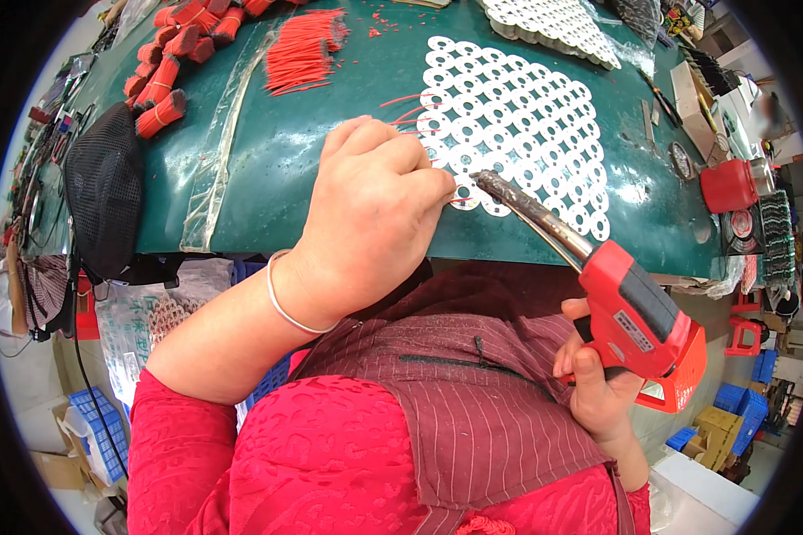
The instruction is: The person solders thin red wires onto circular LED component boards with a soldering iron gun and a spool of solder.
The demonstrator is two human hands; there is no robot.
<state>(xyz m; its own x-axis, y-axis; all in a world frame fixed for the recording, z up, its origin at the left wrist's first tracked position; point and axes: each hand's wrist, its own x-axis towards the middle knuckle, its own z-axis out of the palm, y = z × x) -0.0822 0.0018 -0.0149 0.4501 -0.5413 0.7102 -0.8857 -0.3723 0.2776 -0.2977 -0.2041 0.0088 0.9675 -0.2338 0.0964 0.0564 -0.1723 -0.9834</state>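
Note:
My left hand (370,214) is closed in a pinch at the near left corner of a panel of white round circuit boards (544,134). A short red end of wire (459,200) shows at its fingertips, over a disc; the rest is hidden by the fingers. Several red wires (409,114) stick out leftward from discs along the panel's left edge. In my right hand (602,401) is a red and black soldering gun (633,308), gripped by its handle. Its dark, worn tip points left over the near discs, close to my left fingertips.
Loose red wires (303,53) lie in a pile on the green table (268,187), with tied wire bundles (161,85) farther left. More white panels (553,27) are stacked at the back. A black mesh item (107,187) hangs at the left edge; a red container (727,185) stands at right.

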